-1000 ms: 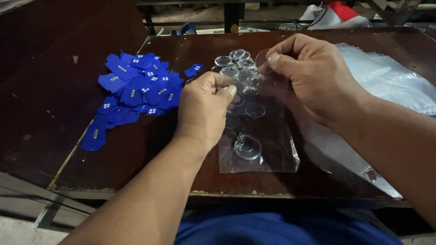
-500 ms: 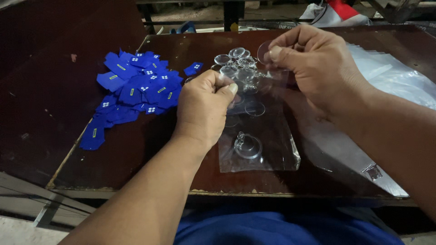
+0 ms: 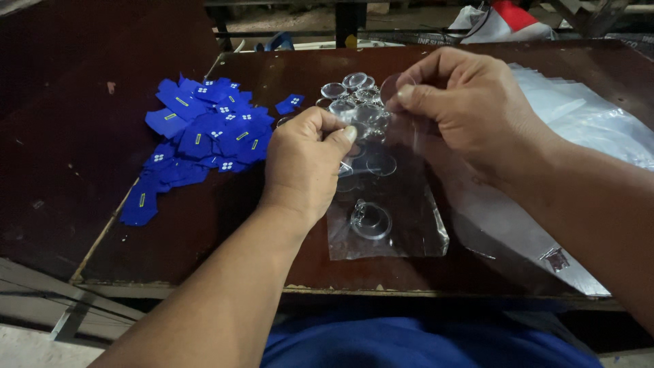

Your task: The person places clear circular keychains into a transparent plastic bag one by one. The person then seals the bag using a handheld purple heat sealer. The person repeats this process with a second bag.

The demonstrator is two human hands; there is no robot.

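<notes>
While the left hand (image 3: 303,160) still pinches the clear bag (image 3: 388,218), the right hand's (image 3: 470,112) grip has raised a clear disc (image 3: 394,87).

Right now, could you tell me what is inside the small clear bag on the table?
The clear bag holds one clear round suction cup. Its upper part is covered by the left hand, hiding anything there.

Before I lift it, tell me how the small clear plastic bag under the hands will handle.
The small clear plastic bag is probably floppy: it lies flat and creased on the dark wooden table. It looks light and glossy, so likely slippery. The clear round disc inside may slide about.
</notes>
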